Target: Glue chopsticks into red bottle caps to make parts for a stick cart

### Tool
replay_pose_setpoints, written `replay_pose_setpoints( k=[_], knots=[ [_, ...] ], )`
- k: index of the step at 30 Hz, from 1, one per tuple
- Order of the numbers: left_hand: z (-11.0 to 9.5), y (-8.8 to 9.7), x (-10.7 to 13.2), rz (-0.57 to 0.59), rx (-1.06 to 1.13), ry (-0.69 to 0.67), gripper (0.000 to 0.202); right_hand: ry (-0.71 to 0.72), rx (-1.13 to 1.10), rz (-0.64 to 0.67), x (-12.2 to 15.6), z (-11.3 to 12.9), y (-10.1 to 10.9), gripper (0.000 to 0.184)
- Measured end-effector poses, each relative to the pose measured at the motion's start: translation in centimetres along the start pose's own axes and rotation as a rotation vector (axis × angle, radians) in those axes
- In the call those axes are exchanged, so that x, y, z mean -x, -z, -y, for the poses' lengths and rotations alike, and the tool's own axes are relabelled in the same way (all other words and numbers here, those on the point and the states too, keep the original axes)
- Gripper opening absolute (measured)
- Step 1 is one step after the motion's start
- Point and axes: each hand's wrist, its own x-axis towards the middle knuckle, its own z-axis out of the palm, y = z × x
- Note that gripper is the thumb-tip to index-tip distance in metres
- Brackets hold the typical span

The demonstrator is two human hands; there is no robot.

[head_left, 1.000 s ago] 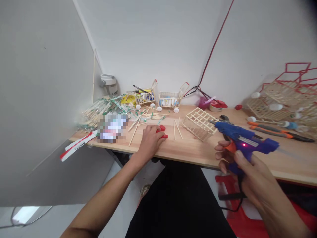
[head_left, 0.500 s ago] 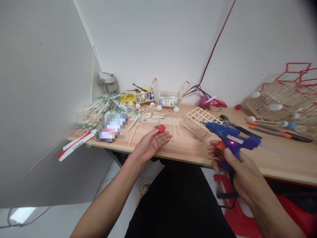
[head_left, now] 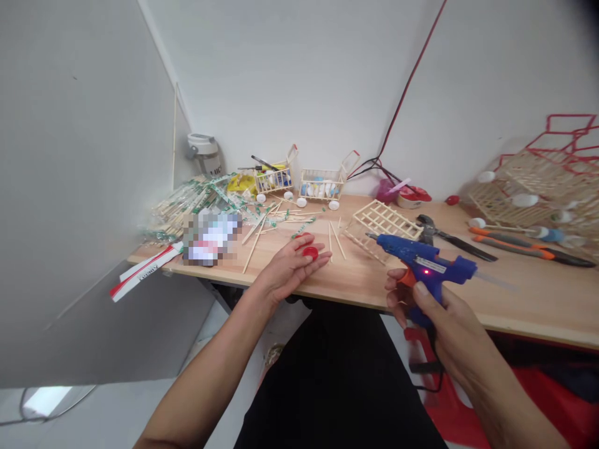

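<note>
My left hand (head_left: 291, 269) is turned palm up over the near edge of the wooden table (head_left: 538, 299), with a small red bottle cap (head_left: 309, 252) lying on its loosely curled fingers. My right hand (head_left: 437, 312) grips a blue hot-glue gun (head_left: 421, 259) by the handle, its red light on and its nozzle pointing left toward the cap, about a hand's width away. Just behind the gun lies a flat lattice of wooden sticks (head_left: 381, 221).
Loose sticks (head_left: 255, 240) and green-printed stick wrappers (head_left: 196, 199) cover the table's left. Two small stick carts (head_left: 325, 184) stand at the back wall. Pliers (head_left: 449, 234), orange-handled tools (head_left: 519, 240) and larger stick frames (head_left: 538, 181) lie right. A red stool (head_left: 468, 424) is below.
My left hand picked the red cap off the table and turned palm up with it. My right hand brought the glue gun leftward, closer to the cap.
</note>
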Motion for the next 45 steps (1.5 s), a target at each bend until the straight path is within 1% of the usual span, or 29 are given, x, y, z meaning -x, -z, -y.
replay_pose_setpoints(
  k=[4,8,11,13,14,18,20,23,26,29,32,34,36,40,43,45],
  knots=[
    [0.8,0.0,0.4,0.054,-0.098,-0.059,0.041,-0.002,0.067,0.002,0.3,0.3,-0.2,0.039],
    [1.6,0.0,0.3,0.102,-0.293,-0.232,0.044,0.006,0.137,0.065,0.7,0.4,-0.4,0.040],
    [1.7,0.0,0.4,0.095,-0.420,-0.318,0.037,0.021,0.182,0.139,1.2,0.6,-0.5,0.040],
    [1.6,0.0,0.6,0.090,-0.439,-0.319,0.032,0.025,0.207,0.178,1.5,0.6,-0.6,0.040],
    [1.5,0.0,0.7,0.089,-0.421,-0.310,0.032,0.031,0.211,0.194,1.7,0.7,-0.7,0.040],
    [1.4,0.2,0.8,0.101,-0.272,-0.248,0.053,0.053,0.204,0.227,2.0,0.8,-0.7,0.039],
    [1.4,0.2,0.7,0.113,-0.260,-0.243,0.058,0.061,0.210,0.205,1.9,0.7,-0.7,0.040],
    [1.8,-0.2,0.8,0.139,-0.363,-0.249,0.054,0.088,0.245,0.108,1.4,0.7,-0.9,0.041],
    [2.5,-1.3,1.6,0.140,-0.496,-0.290,0.047,0.149,0.405,-0.018,0.7,0.6,-1.6,0.038],
    [3.7,-2.5,2.6,0.030,-0.662,-0.394,0.045,0.181,0.522,-0.083,0.2,0.4,-2.6,0.036],
    [4.7,-3.2,3.2,-0.066,-0.844,-0.530,0.036,0.118,0.522,-0.094,-0.1,-0.1,-3.5,0.035],
    [5.0,-3.5,3.3,-0.073,-0.960,-0.615,0.032,0.089,0.516,-0.113,-0.2,-0.3,-3.8,0.035],
    [5.1,-3.6,3.2,-0.050,-1.034,-0.671,0.032,0.061,0.486,-0.134,-0.3,-0.5,-3.8,0.034],
    [4.9,-3.7,3.0,0.004,-1.042,-0.668,0.030,-0.032,0.309,-0.116,-0.5,-0.7,-3.9,0.034],
    [4.8,-3.8,2.9,0.049,-0.924,-0.625,0.032,-0.052,0.146,-0.125,-0.5,-0.7,-4.4,0.035],
    [4.7,-4.0,2.7,0.075,-0.808,-0.568,0.033,-0.052,0.069,-0.149,-0.7,-0.8,-4.8,0.036]
  ],
)
